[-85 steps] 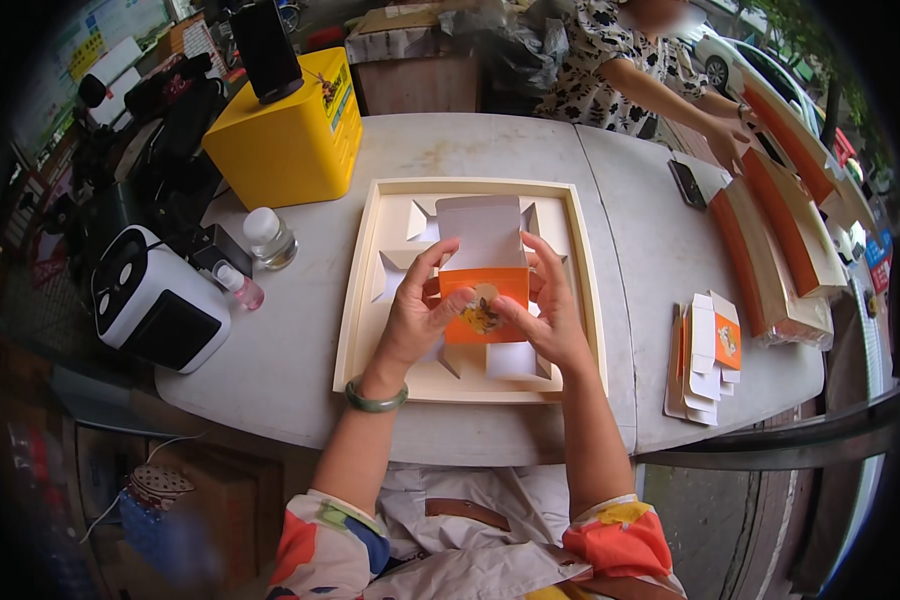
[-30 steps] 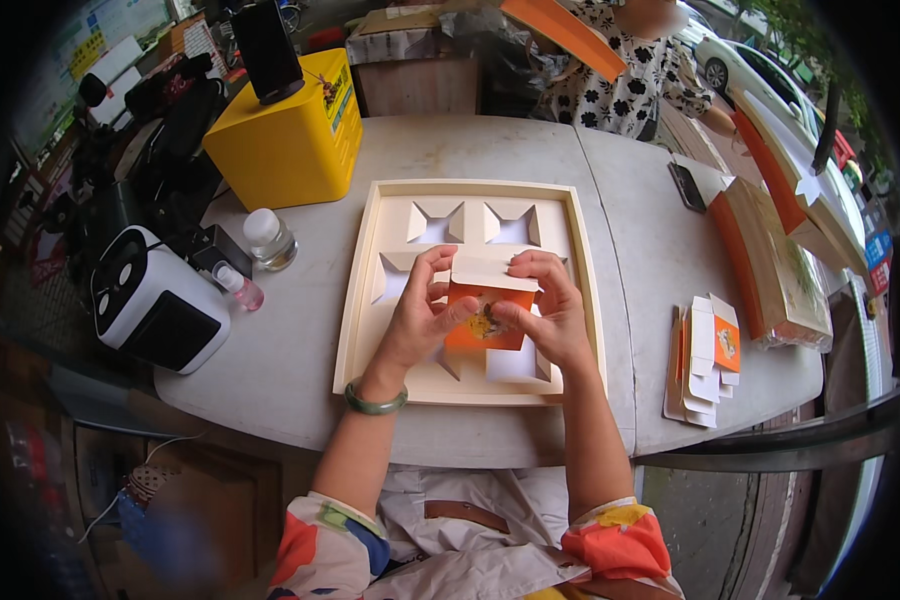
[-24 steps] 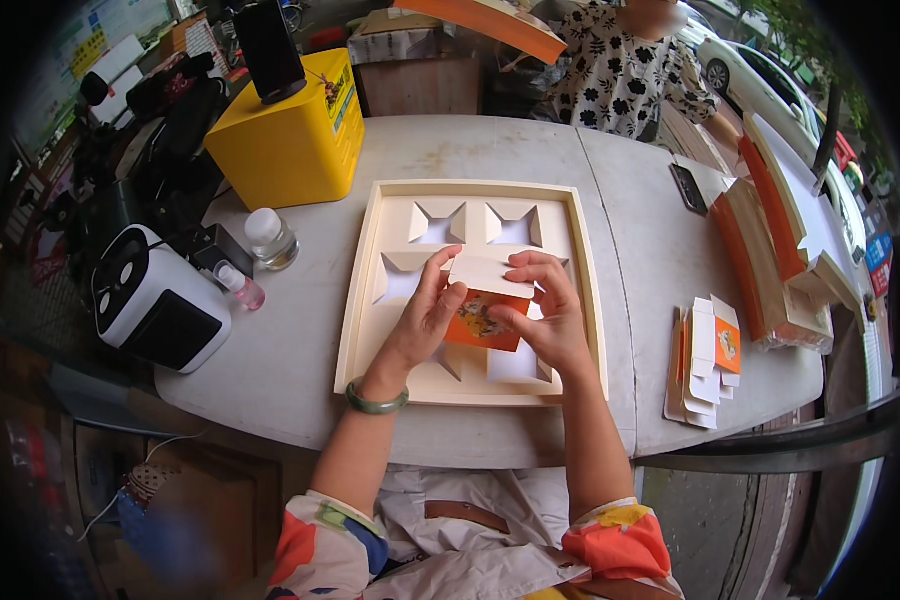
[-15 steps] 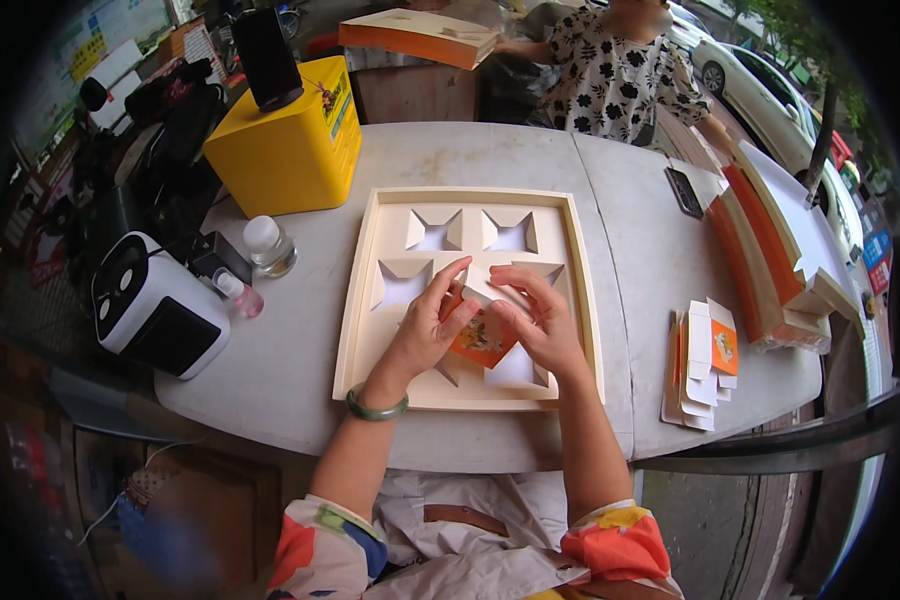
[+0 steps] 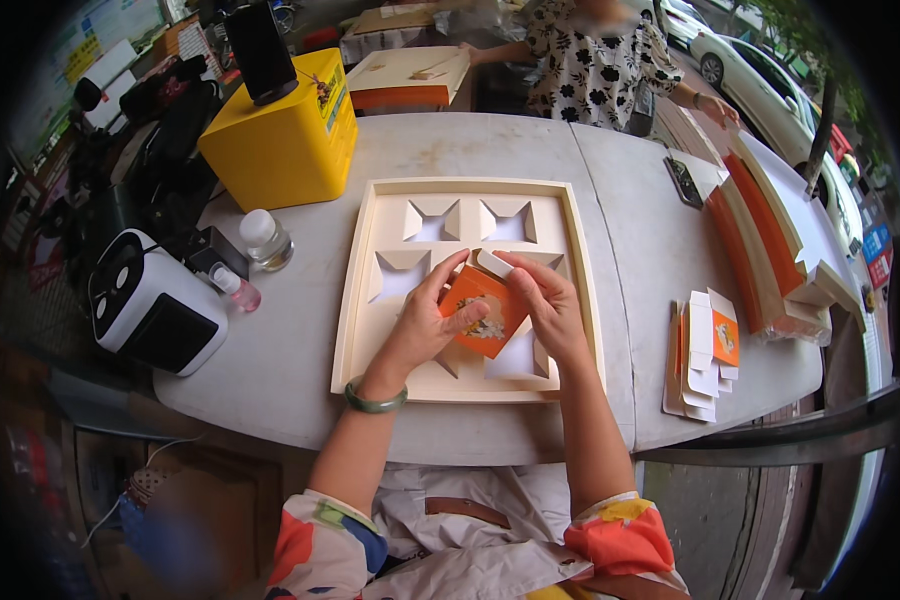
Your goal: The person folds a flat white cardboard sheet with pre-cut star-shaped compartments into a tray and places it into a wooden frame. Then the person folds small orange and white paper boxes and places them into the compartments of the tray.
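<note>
A small orange carton (image 5: 481,317) with a white top flap and a floral picture is held between both hands above a cream tray (image 5: 362,290). My left hand (image 5: 425,322) grips its left side; a green bangle circles that wrist. My right hand (image 5: 547,303) holds the right side, fingers on the white flap. The tray has several square cut-out pockets with folded corners; two show at the top, one at the left, others lie partly under my hands.
A stack of flat orange-and-white carton blanks (image 5: 705,353) lies at the right. A yellow box (image 5: 285,140), a small clear bottle (image 5: 265,240) and a white-and-black device (image 5: 152,302) stand at the left. Long orange-and-cream boxes (image 5: 770,240) line the right edge. A person (image 5: 595,60) works across the table.
The carton's white flap, spread wide earlier, has been folded down and the carton is now a closed small box, tilted between my hands. The person opposite moved a large box leftward.
</note>
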Demonstrator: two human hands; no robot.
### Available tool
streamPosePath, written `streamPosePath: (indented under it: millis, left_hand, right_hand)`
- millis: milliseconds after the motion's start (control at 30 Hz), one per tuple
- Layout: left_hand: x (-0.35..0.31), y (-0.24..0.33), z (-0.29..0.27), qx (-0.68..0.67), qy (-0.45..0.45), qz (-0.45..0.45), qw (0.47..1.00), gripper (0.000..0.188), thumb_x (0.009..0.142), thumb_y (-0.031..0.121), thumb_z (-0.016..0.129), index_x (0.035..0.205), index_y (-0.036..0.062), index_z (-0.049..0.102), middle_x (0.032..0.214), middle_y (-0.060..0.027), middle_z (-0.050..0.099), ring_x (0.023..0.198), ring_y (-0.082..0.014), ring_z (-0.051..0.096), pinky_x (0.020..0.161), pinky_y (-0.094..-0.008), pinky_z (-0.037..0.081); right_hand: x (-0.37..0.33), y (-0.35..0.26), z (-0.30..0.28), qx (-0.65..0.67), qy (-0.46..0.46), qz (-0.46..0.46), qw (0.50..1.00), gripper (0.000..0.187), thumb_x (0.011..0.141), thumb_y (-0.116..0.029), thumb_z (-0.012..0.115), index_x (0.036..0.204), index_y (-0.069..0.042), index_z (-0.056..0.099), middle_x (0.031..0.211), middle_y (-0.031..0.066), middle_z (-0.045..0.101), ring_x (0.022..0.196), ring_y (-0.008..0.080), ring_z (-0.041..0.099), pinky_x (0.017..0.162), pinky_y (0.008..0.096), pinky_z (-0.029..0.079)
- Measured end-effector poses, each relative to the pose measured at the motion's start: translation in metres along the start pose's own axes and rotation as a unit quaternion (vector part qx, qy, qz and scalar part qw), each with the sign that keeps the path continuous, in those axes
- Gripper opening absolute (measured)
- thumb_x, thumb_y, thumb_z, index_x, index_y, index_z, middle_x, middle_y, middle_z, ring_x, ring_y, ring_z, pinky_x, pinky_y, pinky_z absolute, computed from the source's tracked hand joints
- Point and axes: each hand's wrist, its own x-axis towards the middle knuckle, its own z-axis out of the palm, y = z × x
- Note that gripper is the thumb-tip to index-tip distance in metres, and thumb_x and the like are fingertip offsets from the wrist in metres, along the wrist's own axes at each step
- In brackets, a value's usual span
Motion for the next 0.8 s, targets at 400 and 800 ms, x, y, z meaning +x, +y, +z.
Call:
streamPosePath:
  millis: [400, 800]
  left_hand:
    - [0.0, -0.004, 0.002, 0.036, 0.033, 0.036, 0.998, 0.08, 0.084, 0.045, 0.074, 0.14, -0.0014, 0.041, 0.111, -0.0138, 0.058, 0.098, -0.0187, 0.058, 0.086, -0.0306, 0.05]
    - [0.0, -0.005, 0.001, 0.052, 0.042, 0.034, 0.997, 0.075, 0.088, 0.041, 0.072, 0.142, 0.0022, 0.038, 0.115, -0.014, 0.057, 0.105, -0.0203, 0.056, 0.091, -0.0324, 0.047]
  right_hand:
    - [0.001, 0.002, -0.002, -0.057, -0.037, -0.046, 0.997, 0.028, 0.099, -0.017, 0.058, 0.123, -0.004, 0.066, 0.121, 0.0109, 0.065, 0.11, 0.0169, 0.06, 0.094, 0.0302, 0.048]
    - [-0.001, -0.004, 0.004, -0.19, -0.072, -0.138, 0.969, 0.033, 0.094, -0.014, 0.063, 0.127, -0.013, 0.064, 0.134, 0.0098, 0.058, 0.117, 0.0247, 0.054, 0.099, 0.0353, 0.045]
